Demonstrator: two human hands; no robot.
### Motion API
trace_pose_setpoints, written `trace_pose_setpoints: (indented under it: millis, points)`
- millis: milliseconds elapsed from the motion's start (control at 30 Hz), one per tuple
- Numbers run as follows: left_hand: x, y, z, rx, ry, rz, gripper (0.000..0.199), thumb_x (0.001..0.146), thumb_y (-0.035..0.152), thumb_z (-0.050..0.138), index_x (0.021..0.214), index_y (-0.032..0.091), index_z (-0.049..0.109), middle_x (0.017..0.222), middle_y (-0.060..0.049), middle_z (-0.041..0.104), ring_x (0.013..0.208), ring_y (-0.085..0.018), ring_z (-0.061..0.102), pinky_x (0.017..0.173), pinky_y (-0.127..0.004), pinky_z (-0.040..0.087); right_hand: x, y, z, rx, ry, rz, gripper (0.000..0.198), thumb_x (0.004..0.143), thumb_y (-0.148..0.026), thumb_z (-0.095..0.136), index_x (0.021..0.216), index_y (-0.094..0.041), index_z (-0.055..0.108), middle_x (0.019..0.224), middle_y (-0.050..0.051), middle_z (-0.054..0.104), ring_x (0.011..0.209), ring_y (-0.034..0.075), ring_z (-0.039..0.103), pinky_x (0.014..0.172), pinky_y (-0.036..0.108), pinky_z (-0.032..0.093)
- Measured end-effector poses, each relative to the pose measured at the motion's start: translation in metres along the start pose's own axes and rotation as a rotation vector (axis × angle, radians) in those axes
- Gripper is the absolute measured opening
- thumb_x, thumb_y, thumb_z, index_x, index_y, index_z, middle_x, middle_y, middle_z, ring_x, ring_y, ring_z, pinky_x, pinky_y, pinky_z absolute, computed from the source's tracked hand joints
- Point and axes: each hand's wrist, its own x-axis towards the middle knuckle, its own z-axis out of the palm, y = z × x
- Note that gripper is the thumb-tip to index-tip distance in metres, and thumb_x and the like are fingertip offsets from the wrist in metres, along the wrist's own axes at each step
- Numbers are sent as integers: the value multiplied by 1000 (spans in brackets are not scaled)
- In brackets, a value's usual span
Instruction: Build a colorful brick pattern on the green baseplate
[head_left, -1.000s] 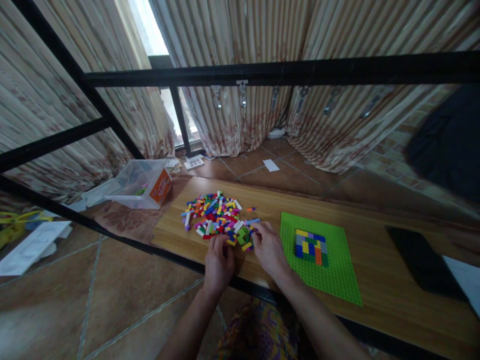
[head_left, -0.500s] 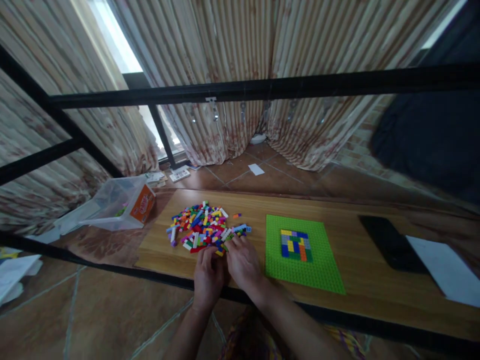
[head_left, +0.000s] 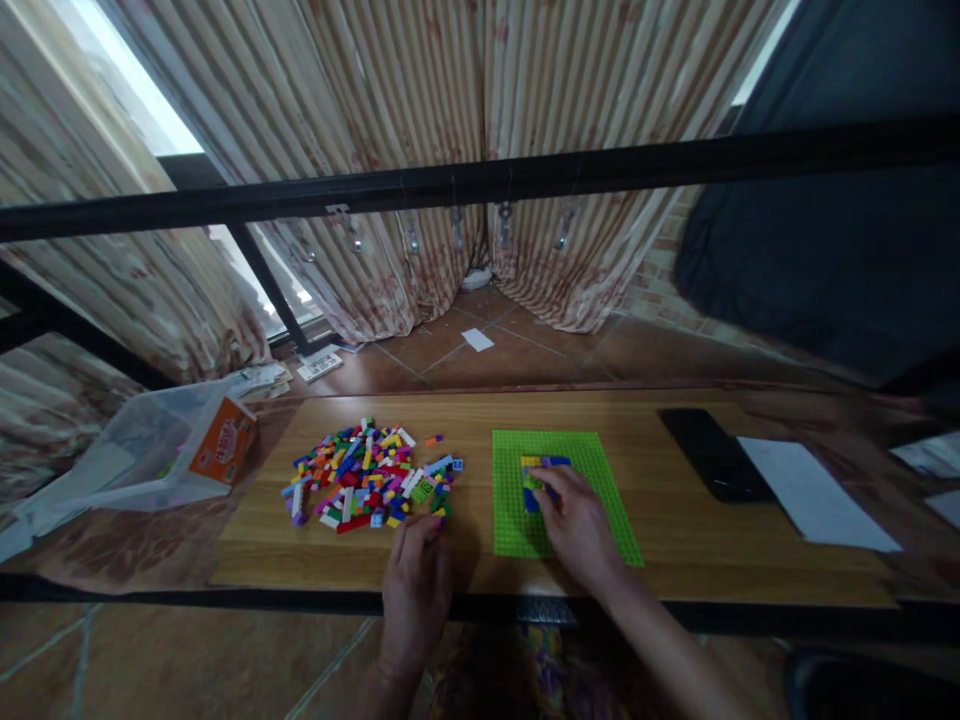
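A bright green studded baseplate [head_left: 511, 535] lies on the wooden board, bearing a low patch of coloured toy bricks [head_left: 556, 461]. My right hand [head_left: 579, 515] is over that patch and covers much of it. Its thumb and fingertips close on a small toy brick, whose shape is mostly hidden. To the left spreads a loose pile of mixed toy bricks [head_left: 352, 465]. At the pile's near right edge my left hand [head_left: 416, 575] rests with curled fingers; what they pinch, if anything, is too small to make out.
A clear plastic tub [head_left: 161, 440] with an orange label stands left of the wooden board [head_left: 465, 575]. On the right lie a black phone-like slab [head_left: 716, 455] and a white paper sheet [head_left: 817, 495]. A black metal bar [head_left: 420, 185] crosses in front of the curtains.
My right hand has moved from the brick pile across to the bricks on the green baseplate. My left hand stays beside the pile. The camera view has swung to the right.
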Motion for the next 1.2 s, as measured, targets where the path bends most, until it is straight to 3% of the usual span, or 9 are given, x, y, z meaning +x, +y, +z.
trace_pose_setpoints:
  millis: [200,500,667,967,1200]
  points:
    - [33,36,42,-146,-162,5,23,84,15,51,106,20,58,97,-7,62,82,-17,63,72,-30,55,18,31,-19,-58,28,113,27,87,-25,49,108,-18,64,98,8,64,92,22,60,85,38,48]
    - [61,34,96,-248,-340,-110,51,83,8,44,133,18,43,119,-10,64,105,-20,62,93,-39,51,37,21,11,-252,-79,18,29,87,-22,48,111,-15,64,98,10,65,96,24,57,89,38,45]
    - [60,33,103,-226,-356,-74,58,83,8,40,139,20,38,121,-8,64,112,-20,59,102,-40,46,38,22,14,-330,-120,11,27,87,-23,51,109,-16,65,97,10,66,95,25,57,89,39,43]
    - [56,35,103,-178,-377,-86,56,84,7,39,139,16,36,123,-8,64,120,-21,53,104,-39,43,50,30,-2,-180,-293,47,25,83,-19,56,107,-18,65,96,6,67,92,21,59,86,34,44]
    - [54,35,104,-190,-337,-111,56,83,6,39,137,19,37,121,-6,65,118,-19,55,103,-38,43,54,36,1,-129,-283,77,21,81,-25,58,99,-20,68,90,5,68,85,20,61,81,34,46]
